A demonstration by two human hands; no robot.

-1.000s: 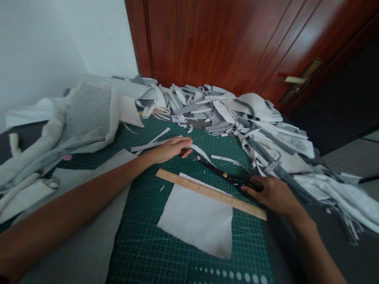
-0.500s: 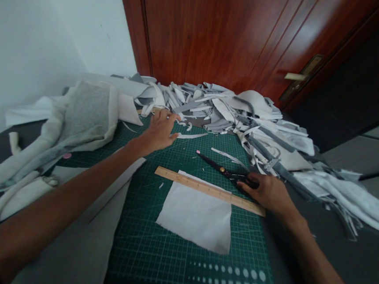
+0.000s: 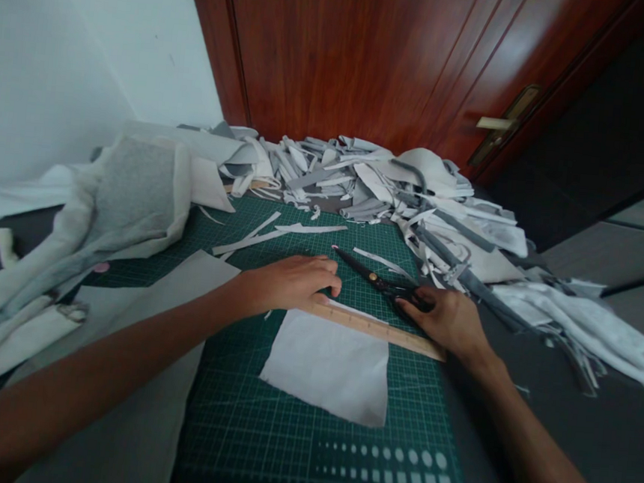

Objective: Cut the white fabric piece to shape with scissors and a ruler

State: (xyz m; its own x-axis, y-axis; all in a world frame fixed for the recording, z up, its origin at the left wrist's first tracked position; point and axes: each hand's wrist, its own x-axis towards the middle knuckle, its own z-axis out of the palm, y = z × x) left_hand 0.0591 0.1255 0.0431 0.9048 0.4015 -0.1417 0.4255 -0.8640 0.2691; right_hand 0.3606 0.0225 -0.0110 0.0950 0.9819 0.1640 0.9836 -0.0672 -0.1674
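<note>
Pressing ruler (image 3: 387,331) with half-open left hand (image 3: 287,283), gripping scissors (image 3: 375,282) in right hand (image 3: 447,320). Scraps (image 3: 361,177) lying heaped at 12 o'clock, cloth (image 3: 327,367) uncut at 6.

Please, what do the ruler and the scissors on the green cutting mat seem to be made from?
The ruler looks like pale wood: it has a warm tan colour, a plain matte surface and dark printed marks along its edge. The scissors look like metal with a black coating and a brass-coloured pivot screw, but the exact metal cannot be told.
</note>
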